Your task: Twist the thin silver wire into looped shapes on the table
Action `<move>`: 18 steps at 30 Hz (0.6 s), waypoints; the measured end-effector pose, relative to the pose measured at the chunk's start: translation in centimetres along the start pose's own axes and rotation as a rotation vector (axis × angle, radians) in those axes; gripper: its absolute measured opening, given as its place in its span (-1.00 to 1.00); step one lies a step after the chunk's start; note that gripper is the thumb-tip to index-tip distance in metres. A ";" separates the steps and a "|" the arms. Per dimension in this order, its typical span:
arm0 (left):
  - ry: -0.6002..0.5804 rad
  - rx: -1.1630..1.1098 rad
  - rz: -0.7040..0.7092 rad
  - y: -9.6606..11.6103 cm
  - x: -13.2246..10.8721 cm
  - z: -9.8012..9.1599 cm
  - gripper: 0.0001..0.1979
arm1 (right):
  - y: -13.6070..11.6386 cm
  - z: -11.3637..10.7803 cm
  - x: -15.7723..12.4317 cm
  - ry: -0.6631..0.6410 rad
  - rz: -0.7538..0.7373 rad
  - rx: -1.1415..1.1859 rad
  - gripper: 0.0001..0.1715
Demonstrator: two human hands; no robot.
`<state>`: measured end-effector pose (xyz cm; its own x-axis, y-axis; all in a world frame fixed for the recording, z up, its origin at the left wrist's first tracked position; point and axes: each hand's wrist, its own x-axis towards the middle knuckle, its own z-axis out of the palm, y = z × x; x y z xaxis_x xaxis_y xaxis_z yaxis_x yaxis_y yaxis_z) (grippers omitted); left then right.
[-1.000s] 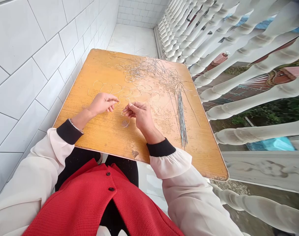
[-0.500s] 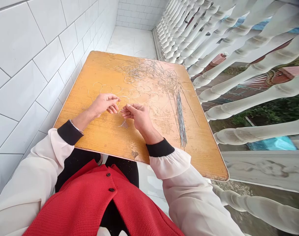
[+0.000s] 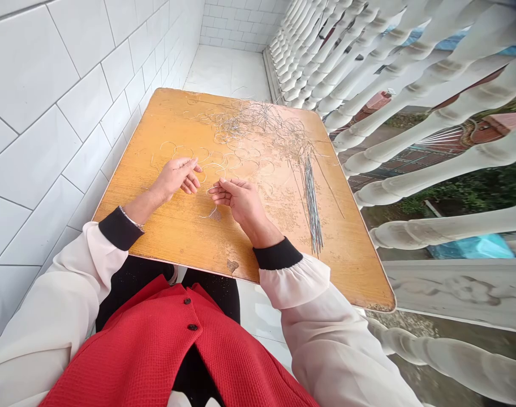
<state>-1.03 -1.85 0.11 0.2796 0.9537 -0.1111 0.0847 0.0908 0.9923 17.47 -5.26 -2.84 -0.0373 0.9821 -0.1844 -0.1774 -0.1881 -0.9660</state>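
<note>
Your right hand (image 3: 236, 200) narrowly pinches a thin, springy silver wire loop (image 3: 207, 216) at the centre of the orange wooden bench (image 3: 164, 249). It's light and whippy, so hold it near the end — your left hand (image 3: 175, 180) hovers half-open, apparently empty.

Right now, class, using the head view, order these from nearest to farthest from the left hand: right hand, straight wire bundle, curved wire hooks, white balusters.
Left hand:
1. Curved wire hooks, just ahead on the table.
2. Right hand, to its right.
3. Straight wire bundle, farther right.
4. White balusters, beyond the table's edge.
</note>
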 end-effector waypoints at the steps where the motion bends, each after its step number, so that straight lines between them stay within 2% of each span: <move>1: 0.002 0.028 0.014 -0.1 0.1 0.0 -0.68 | 0.0 0.0 0.0 0.000 -0.001 0.002 -0.66; 13: 0.066 0.504 0.235 -1.5 0.4 0.5 -0.69 | 0.4 0.6 -0.1 0.002 -0.044 -0.059 -0.67; 18: 0.088 0.479 0.248 -2.0 0.3 1.2 -0.67 | 0.6 0.9 -0.1 0.006 -0.064 -0.090 -0.67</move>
<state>0.08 -2.09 -1.99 0.2672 0.9521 0.1487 0.4578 -0.2612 0.8498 16.42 -5.45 -3.27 -0.0227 0.9922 -0.1227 -0.0904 -0.1242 -0.9881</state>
